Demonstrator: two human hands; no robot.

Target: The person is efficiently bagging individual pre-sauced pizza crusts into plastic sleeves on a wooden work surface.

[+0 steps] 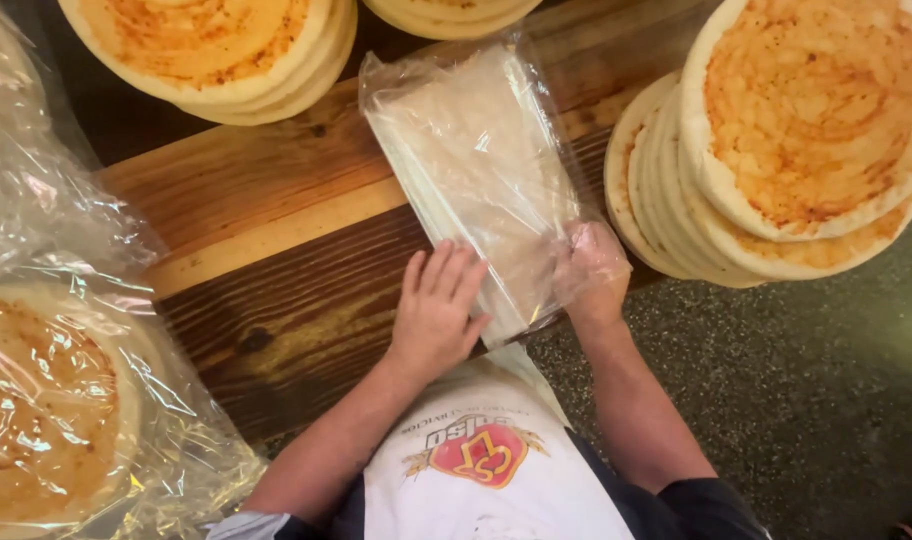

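Left hand: your left hand [438,305] lies flat and open on the stack of clear bags [476,170], pinning it.
Right hand: your right hand [591,268] is slid inside the top bag, fingers spread to open it.
Bags: at the near edge of the wooden table [276,250], between the pizza base stacks [786,150].

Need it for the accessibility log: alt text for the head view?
A person's left hand presses flat on a stack of clear plastic bags on a wooden table, while the right hand is inside one. Stacks of sauced pizza bases surround them.
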